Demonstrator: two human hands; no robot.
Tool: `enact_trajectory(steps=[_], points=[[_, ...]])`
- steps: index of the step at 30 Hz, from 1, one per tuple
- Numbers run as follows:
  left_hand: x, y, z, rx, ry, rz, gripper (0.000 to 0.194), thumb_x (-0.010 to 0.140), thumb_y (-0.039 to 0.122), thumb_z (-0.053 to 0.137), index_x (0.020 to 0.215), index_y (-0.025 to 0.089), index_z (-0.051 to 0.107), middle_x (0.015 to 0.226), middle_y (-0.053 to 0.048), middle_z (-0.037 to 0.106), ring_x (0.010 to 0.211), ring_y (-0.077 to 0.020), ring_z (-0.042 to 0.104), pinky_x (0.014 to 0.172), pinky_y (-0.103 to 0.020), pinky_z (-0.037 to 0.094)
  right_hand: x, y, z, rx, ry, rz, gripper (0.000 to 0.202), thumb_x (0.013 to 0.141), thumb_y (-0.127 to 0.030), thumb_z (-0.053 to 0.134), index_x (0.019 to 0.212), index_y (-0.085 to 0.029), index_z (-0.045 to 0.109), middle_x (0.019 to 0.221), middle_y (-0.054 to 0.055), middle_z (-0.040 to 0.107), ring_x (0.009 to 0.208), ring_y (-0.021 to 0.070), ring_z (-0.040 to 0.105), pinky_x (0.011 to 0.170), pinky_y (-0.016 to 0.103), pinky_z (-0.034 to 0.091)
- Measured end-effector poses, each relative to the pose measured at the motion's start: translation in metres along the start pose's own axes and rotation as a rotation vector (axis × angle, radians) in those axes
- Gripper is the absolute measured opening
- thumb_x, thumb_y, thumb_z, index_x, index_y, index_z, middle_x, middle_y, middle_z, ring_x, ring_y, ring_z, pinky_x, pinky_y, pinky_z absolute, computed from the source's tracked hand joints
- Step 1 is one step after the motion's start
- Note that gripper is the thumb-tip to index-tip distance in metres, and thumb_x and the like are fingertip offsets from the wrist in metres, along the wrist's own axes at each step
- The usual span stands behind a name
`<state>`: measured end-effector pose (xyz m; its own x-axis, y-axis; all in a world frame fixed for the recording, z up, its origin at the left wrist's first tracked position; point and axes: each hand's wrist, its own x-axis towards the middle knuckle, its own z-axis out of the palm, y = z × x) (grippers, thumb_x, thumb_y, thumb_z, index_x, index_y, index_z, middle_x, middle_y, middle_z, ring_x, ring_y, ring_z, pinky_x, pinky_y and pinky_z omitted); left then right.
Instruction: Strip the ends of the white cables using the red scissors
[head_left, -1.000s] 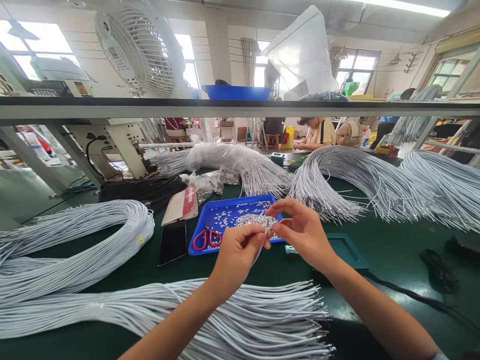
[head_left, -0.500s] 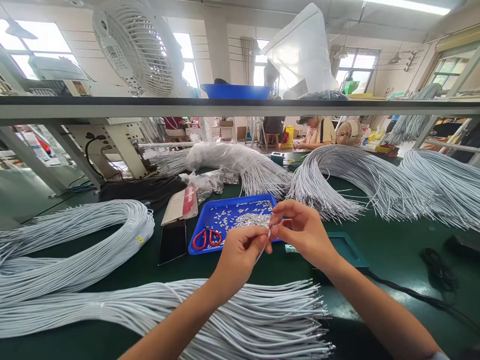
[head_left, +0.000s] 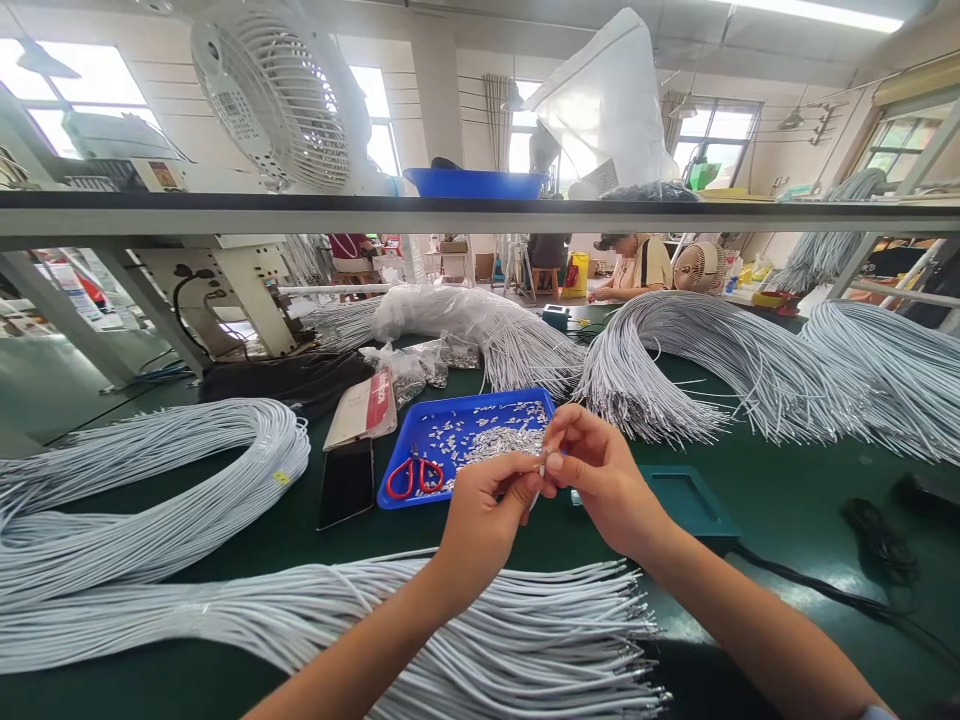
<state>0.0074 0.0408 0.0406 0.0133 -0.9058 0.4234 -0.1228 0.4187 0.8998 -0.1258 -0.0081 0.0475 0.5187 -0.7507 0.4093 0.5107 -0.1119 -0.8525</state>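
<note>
My left hand (head_left: 489, 512) is closed, pinching a white cable (head_left: 535, 499) near its end between thumb and forefinger. My right hand (head_left: 604, 482) meets it there, thumb and forefinger pressed together at the cable's tip. Whatever small piece sits between those right fingertips is hidden. Just behind both hands lies a blue tray (head_left: 411, 432) holding a heap of small silvery metal pieces (head_left: 504, 442) and red-handled scissors (head_left: 401, 482). Below my hands, a bundle of white cables (head_left: 525, 620) stretches across the table, its metal-tipped ends pointing right.
A phone (head_left: 346, 484) and a cardboard piece (head_left: 361, 412) lie left of the tray. A green device (head_left: 690, 500) with a black cord stands right. More cable bundles (head_left: 247, 440) lie left and at the back. A shelf (head_left: 480, 216) crosses above; a person sits beyond.
Both hands have shifted very slightly to the right. My right thumb has moved in and now presses against the cable's tip, closer to my left fingers.
</note>
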Motion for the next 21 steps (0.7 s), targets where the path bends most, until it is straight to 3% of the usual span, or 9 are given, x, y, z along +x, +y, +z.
enact_trajectory(steps=[4,9,12,17,21], points=[[0.0009,0.0012,0.001,-0.06,0.005,-0.039,0.024,0.082,0.029,0.06,0.065,0.012,0.064,0.053,-0.001,0.055,0.044,-0.0068,0.039,0.044,-0.019,0.031,-0.0061,-0.0025,-0.0001,-0.303,-0.009,-0.216,0.022,0.087,-0.016,0.055,0.107,-0.025,0.055,0.079,-0.003,0.05,0.062,0.0086,0.053,0.061,0.026,0.047],[0.0011,0.0044,-0.0019,-0.113,0.012,-0.12,0.029,0.081,0.039,0.062,0.076,0.011,0.068,0.059,-0.003,0.059,0.042,-0.0063,0.037,0.042,-0.02,0.028,-0.0067,-0.0056,-0.0018,-0.449,0.142,-0.301,0.024,0.085,-0.013,0.051,0.104,-0.024,0.059,0.084,0.0,0.055,0.079,0.0128,0.056,0.066,0.025,0.048],[0.0015,0.0047,-0.0032,-0.098,0.001,-0.121,0.033,0.081,0.042,0.062,0.069,0.011,0.065,0.054,-0.001,0.053,0.043,-0.0064,0.035,0.042,-0.02,0.026,-0.0057,-0.0061,0.0005,-0.45,0.139,-0.285,0.023,0.083,-0.015,0.055,0.104,-0.024,0.058,0.091,0.002,0.061,0.085,0.0148,0.06,0.069,0.027,0.051],[0.0004,0.0038,-0.0014,-0.072,-0.029,-0.083,0.039,0.083,0.045,0.06,0.061,0.012,0.061,0.044,0.004,0.037,0.041,-0.0059,0.029,0.041,-0.019,0.02,-0.0067,-0.0058,0.0064,-0.382,0.141,-0.211,0.022,0.078,-0.016,0.064,0.098,-0.022,0.059,0.082,-0.001,0.061,0.066,0.0111,0.059,0.06,0.026,0.051],[-0.0013,0.002,0.0006,-0.028,-0.011,-0.061,0.034,0.084,0.041,0.06,0.065,0.012,0.064,0.049,0.001,0.048,0.042,-0.0064,0.034,0.041,-0.019,0.026,-0.0063,-0.0063,0.0062,-0.212,0.116,-0.112,0.02,0.077,-0.02,0.069,0.094,-0.022,0.059,0.075,-0.003,0.057,0.055,0.0091,0.057,0.054,0.025,0.05]])
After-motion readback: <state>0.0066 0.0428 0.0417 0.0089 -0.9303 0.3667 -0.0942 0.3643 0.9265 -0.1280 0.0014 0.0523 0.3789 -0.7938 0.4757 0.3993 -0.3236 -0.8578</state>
